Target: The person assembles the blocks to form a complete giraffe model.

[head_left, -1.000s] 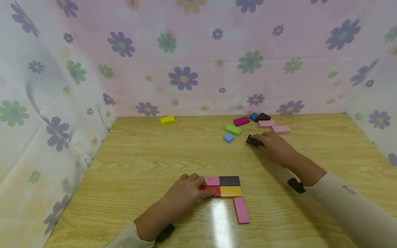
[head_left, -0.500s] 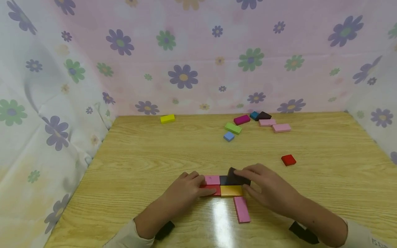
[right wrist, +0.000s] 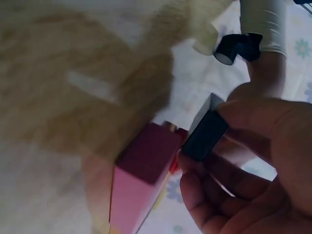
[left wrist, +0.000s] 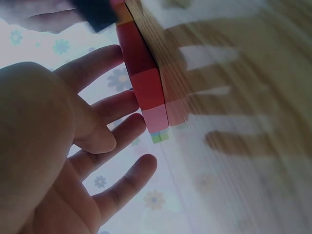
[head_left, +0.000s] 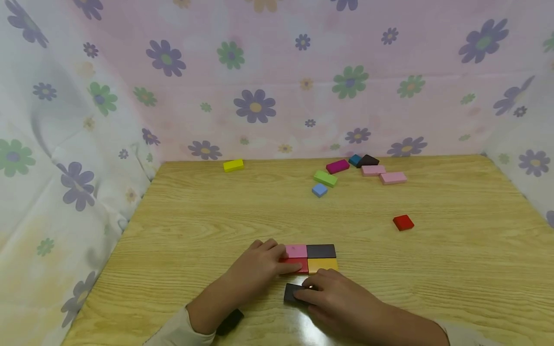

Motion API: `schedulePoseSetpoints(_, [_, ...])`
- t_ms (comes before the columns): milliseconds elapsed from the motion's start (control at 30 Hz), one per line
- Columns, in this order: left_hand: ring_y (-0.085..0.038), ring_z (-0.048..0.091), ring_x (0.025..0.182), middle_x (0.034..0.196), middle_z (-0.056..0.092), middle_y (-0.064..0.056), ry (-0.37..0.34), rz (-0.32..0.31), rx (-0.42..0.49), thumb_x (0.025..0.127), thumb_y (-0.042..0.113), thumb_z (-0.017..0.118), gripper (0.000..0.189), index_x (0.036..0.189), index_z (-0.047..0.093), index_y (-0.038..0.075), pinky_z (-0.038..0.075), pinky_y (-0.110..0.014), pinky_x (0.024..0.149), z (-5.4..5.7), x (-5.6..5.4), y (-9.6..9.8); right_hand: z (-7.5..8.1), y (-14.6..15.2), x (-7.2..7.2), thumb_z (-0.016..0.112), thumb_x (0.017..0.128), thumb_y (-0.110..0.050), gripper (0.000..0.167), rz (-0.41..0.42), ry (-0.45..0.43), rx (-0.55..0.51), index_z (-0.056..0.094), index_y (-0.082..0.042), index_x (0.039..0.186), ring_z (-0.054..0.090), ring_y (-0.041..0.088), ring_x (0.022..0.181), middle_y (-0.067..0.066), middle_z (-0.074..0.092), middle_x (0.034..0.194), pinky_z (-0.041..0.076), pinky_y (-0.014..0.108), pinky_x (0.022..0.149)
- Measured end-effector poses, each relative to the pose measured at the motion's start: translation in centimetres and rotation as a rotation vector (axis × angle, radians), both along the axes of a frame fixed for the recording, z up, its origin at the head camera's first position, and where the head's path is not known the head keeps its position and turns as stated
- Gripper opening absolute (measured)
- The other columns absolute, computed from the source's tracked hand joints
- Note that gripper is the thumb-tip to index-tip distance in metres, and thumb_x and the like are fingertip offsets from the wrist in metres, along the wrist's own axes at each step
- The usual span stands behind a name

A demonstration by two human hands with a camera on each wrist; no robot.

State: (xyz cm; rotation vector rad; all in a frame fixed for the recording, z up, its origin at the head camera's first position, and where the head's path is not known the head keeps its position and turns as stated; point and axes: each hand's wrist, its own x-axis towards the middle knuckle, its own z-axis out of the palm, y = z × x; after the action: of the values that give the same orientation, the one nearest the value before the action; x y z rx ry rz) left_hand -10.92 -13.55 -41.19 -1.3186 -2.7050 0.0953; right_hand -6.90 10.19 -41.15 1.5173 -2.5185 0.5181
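Observation:
Four-sided flat blocks form a two-by-two group on the table: pink (head_left: 297, 251), dark grey block (head_left: 321, 251), red block (head_left: 297, 260) and orange-yellow block (head_left: 322, 264). My left hand (head_left: 253, 269) rests at the group's left side, fingers and thumb touching the red and pink blocks without curling round them. With thumb and fingers my right hand (head_left: 346, 298) pinches a black block (right wrist: 204, 136), held in front of the group. A separate pink block (right wrist: 146, 156) lies below that hand in the right wrist view; the hand hides it in the head view.
A loose red block (head_left: 403, 222) lies to the right. Farther back are a blue block (head_left: 319, 190), a green block (head_left: 325, 179), a magenta block (head_left: 337, 166), two pink blocks (head_left: 393, 178) and dark ones. A yellow block (head_left: 233, 166) lies back left. Flowered cloth (head_left: 277, 72) encloses the table.
My right hand has carried the black block from the back right, over the group, to its near side. The loose red block has come into view. My left hand has stayed in place.

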Motion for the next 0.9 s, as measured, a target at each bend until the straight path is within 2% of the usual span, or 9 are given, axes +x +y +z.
schedulePoseSetpoints(167, [-0.014, 0.055, 0.096, 0.101, 0.057, 0.006, -0.001, 0.0, 0.02, 0.092, 0.016, 0.069, 0.046, 0.129, 0.064, 0.044, 0.047, -0.031, 0.08, -0.1, 0.0, -0.1, -0.6, -0.9, 0.0, 0.08, 0.083, -0.021, 0.028, 0.023, 0.142, 0.059, 0.074, -0.016, 0.11, 0.064, 0.015, 0.097, 0.001, 0.066, 0.112, 0.054, 0.031, 0.083])
schedulePoseSetpoints(267, [-0.014, 0.055, 0.098, 0.103, 0.058, 0.006, -0.017, 0.002, 0.027, 0.092, 0.016, 0.069, 0.047, 0.129, 0.064, 0.044, 0.047, -0.032, 0.081, 0.0, 0.0, -0.2, -0.5, -0.9, 0.2, 0.078, 0.086, -0.023, 0.032, 0.064, 0.163, 0.097, 0.072, -0.014, 0.116, 0.064, 0.016, 0.098, 0.002, 0.064, 0.122, 0.054, 0.029, 0.083])
schedulePoseSetpoints(400, [-0.015, 0.055, 0.1, 0.104, 0.058, 0.005, -0.034, 0.0, 0.02, 0.093, 0.015, 0.068, 0.048, 0.13, 0.063, 0.044, 0.048, -0.033, 0.083, 0.0, 0.0, -0.2, -0.1, -0.5, 0.2, 0.071, 0.093, -0.029, 0.038, 0.142, 0.062, 0.163, 0.067, -0.015, 0.128, 0.061, 0.011, 0.094, 0.001, 0.064, 0.131, 0.05, 0.021, 0.078])
schedulePoseSetpoints(500, [-0.015, 0.055, 0.101, 0.104, 0.058, 0.006, -0.04, -0.001, 0.011, 0.094, 0.014, 0.067, 0.047, 0.131, 0.063, 0.043, 0.048, -0.034, 0.083, 0.0, -0.1, -0.1, 0.1, -0.5, 0.1, 0.07, 0.094, -0.029, 0.036, 0.174, 0.015, 0.179, 0.068, -0.017, 0.127, 0.059, 0.008, 0.092, 0.0, 0.065, 0.129, 0.048, 0.019, 0.077])
schedulePoseSetpoints(600, [-0.015, 0.055, 0.101, 0.105, 0.058, 0.005, -0.042, 0.005, 0.001, 0.094, 0.014, 0.066, 0.047, 0.131, 0.063, 0.043, 0.048, -0.034, 0.083, 0.0, -0.1, -0.1, 0.1, -0.8, 0.2, 0.072, 0.091, -0.027, 0.029, 0.163, 0.069, 0.182, 0.072, -0.02, 0.119, 0.061, 0.01, 0.092, 0.0, 0.068, 0.124, 0.05, 0.022, 0.077])
schedulePoseSetpoints(733, [-0.015, 0.055, 0.1, 0.105, 0.058, 0.005, -0.037, 0.011, -0.002, 0.093, 0.013, 0.067, 0.048, 0.131, 0.064, 0.043, 0.048, -0.034, 0.082, 0.0, 0.0, 0.0, -0.2, -1.5, 0.5, 0.075, 0.087, -0.03, 0.023, 0.098, 0.22, 0.19, 0.075, -0.025, 0.11, 0.063, 0.012, 0.085, -0.001, 0.071, 0.116, 0.049, 0.024, 0.073])
schedulePoseSetpoints(833, [-0.015, 0.056, 0.099, 0.104, 0.059, 0.005, -0.041, 0.013, 0.013, 0.092, 0.013, 0.07, 0.049, 0.13, 0.064, 0.043, 0.049, -0.034, 0.082, 0.1, 0.0, 0.0, -0.4, -1.8, 0.8, 0.076, 0.086, -0.034, 0.026, 0.04, 0.32, 0.185, 0.074, -0.025, 0.11, 0.063, 0.013, 0.081, -0.003, 0.07, 0.113, 0.046, 0.025, 0.067])
schedulePoseSetpoints(900, [-0.015, 0.056, 0.098, 0.104, 0.059, 0.005, -0.044, 0.012, 0.021, 0.091, 0.013, 0.071, 0.05, 0.13, 0.065, 0.043, 0.049, -0.034, 0.082, 0.1, 0.0, 0.1, -0.6, -2.0, 1.0, 0.076, 0.085, -0.036, 0.029, 0.007, 0.356, 0.182, 0.073, -0.024, 0.111, 0.062, 0.013, 0.079, -0.002, 0.069, 0.113, 0.044, 0.026, 0.064])
